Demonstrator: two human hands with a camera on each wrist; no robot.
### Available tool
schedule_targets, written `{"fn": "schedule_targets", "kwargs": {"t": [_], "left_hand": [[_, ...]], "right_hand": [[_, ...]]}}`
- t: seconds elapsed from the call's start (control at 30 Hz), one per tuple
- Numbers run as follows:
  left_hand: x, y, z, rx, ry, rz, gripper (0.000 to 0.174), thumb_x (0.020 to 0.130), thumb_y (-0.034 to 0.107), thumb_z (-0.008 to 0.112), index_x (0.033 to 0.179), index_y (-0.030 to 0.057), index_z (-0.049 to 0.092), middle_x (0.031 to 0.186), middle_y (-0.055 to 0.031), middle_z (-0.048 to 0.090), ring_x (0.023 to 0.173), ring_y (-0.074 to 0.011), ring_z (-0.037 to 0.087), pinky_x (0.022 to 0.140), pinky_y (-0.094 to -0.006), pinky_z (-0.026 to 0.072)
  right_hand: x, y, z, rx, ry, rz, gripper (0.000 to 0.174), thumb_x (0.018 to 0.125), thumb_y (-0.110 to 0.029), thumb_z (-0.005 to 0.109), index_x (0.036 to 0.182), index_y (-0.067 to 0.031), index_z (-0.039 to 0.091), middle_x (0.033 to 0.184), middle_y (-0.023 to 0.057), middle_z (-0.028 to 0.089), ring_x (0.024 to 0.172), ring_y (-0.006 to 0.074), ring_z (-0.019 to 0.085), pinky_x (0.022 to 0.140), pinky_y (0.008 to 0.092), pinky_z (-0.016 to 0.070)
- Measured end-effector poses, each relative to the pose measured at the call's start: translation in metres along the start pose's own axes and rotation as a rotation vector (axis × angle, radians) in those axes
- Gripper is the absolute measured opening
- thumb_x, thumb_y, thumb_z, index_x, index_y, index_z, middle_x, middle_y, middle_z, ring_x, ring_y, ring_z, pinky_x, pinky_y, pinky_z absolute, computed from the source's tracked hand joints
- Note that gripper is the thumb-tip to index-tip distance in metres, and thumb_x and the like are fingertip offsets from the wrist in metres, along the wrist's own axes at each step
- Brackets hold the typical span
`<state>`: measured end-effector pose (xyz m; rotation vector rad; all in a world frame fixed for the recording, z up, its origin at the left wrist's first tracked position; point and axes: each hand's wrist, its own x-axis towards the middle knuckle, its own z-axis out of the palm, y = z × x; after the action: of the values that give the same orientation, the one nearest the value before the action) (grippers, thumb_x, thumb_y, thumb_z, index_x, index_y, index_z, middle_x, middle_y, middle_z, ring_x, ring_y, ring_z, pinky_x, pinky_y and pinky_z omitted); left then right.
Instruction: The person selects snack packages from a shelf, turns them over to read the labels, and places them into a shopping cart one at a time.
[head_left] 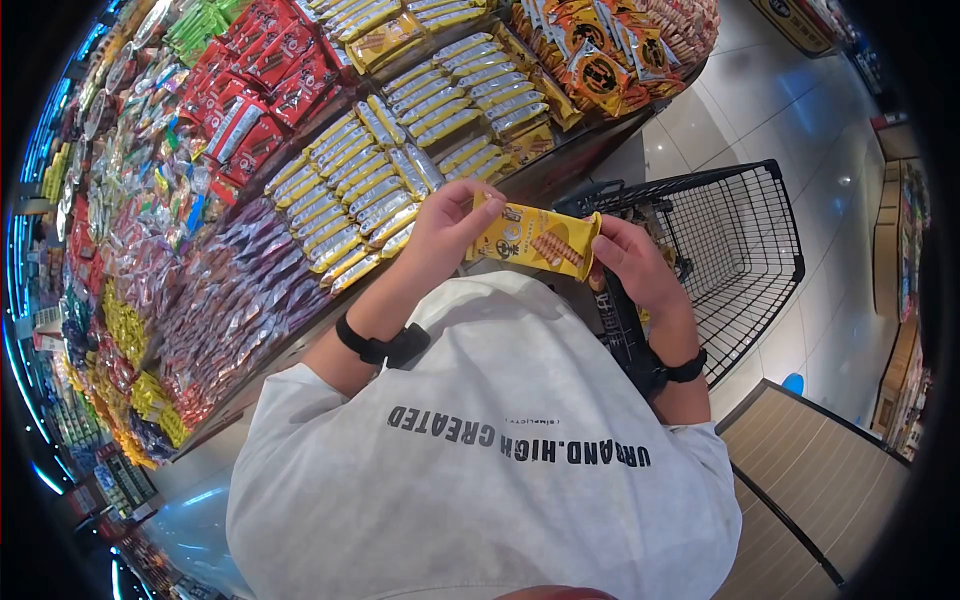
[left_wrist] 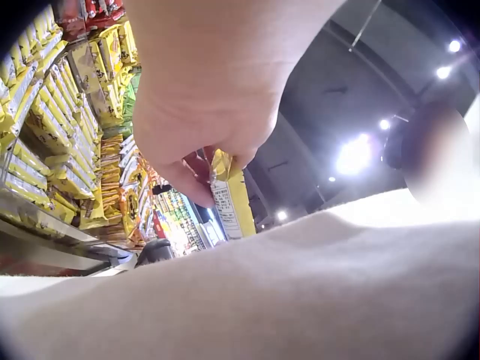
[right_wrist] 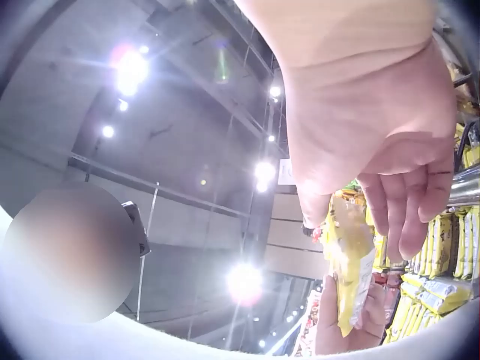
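Observation:
A yellow snack packet [head_left: 535, 238] with a picture of ridged snacks is held level in front of the chest. The left hand [head_left: 447, 225] pinches its left end, thumb on the front face. At the other end the right hand [head_left: 640, 262] grips it between thumb and fingers. In the left wrist view, the left hand [left_wrist: 206, 112] pinches the packet [left_wrist: 234, 202], whose printed panel shows. In the right wrist view, the packet [right_wrist: 347, 255] stands on edge between the right hand's [right_wrist: 375, 142] thumb and its loosely bent fingers.
Sloping shelves bear rows of yellow packets [head_left: 350, 180], red packets [head_left: 250, 130], purple packets [head_left: 255, 260] and orange bags [head_left: 600, 75]. A black wire shopping cart [head_left: 740, 250] stands beside the display at the right. A wood-patterned surface [head_left: 820, 480] lies at the lower right.

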<state>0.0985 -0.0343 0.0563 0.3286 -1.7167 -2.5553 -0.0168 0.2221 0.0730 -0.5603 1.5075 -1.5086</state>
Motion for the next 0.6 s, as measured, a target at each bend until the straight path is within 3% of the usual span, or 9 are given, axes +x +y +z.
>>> {"fn": "schedule_targets", "kwargs": {"t": [0.27, 0.37, 0.47, 0.53, 0.6], "left_hand": [[0.002, -0.006, -0.005, 0.033, -0.044, 0.017, 0.017, 0.099, 0.017, 0.063, 0.107, 0.0025, 0.061, 0.099, -0.0033, 0.066, 0.089, -0.01, 0.066, 0.076, -0.0255, 0.0555], [0.002, -0.004, -0.004, 0.062, -0.034, -0.105, 0.021, 0.099, 0.02, 0.064, 0.11, 0.0017, 0.062, 0.1, -0.0031, 0.066, 0.09, -0.0102, 0.066, 0.077, -0.0255, 0.0556], [0.002, -0.005, -0.005, 0.145, -0.034, -0.162, 0.024, 0.099, 0.022, 0.065, 0.111, 0.0011, 0.063, 0.101, -0.0031, 0.066, 0.091, -0.0106, 0.066, 0.078, -0.0254, 0.0557], [0.002, -0.006, -0.005, 0.165, -0.001, -0.165, 0.025, 0.096, 0.023, 0.069, 0.107, 0.0007, 0.067, 0.095, -0.0026, 0.067, 0.083, -0.0059, 0.059, 0.072, -0.0221, 0.0494], [0.003, -0.006, -0.005, 0.165, -0.002, -0.162, 0.025, 0.096, 0.023, 0.07, 0.106, 0.0006, 0.068, 0.094, -0.0019, 0.067, 0.082, -0.0056, 0.059, 0.071, -0.0221, 0.0492]], "right_hand": [[0.002, 0.001, 0.009, -0.012, 0.129, 0.017, 0.029, 0.099, -0.022, 0.063, 0.117, 0.0001, 0.061, 0.09, 0.0002, 0.065, 0.07, 0.0027, 0.057, 0.056, 0.0179, 0.0441], [0.004, 0.007, 0.009, -0.041, 0.164, -0.007, 0.029, 0.098, -0.021, 0.063, 0.118, 0.0003, 0.061, 0.092, -0.0005, 0.065, 0.07, 0.0013, 0.055, 0.054, 0.017, 0.042], [0.005, 0.011, 0.009, -0.038, 0.164, -0.048, 0.029, 0.097, -0.017, 0.064, 0.119, 0.0011, 0.06, 0.097, 0.0009, 0.066, 0.077, 0.0025, 0.059, 0.062, 0.0184, 0.0471], [0.007, 0.012, 0.012, 0.021, 0.173, -0.133, 0.029, 0.096, -0.012, 0.064, 0.121, 0.0022, 0.059, 0.104, 0.003, 0.066, 0.088, 0.0052, 0.061, 0.075, 0.0216, 0.0511], [0.006, 0.01, 0.011, 0.029, 0.174, -0.121, 0.029, 0.096, -0.011, 0.064, 0.122, 0.0024, 0.059, 0.106, 0.0036, 0.066, 0.093, 0.0064, 0.061, 0.081, 0.0231, 0.0511]]}}
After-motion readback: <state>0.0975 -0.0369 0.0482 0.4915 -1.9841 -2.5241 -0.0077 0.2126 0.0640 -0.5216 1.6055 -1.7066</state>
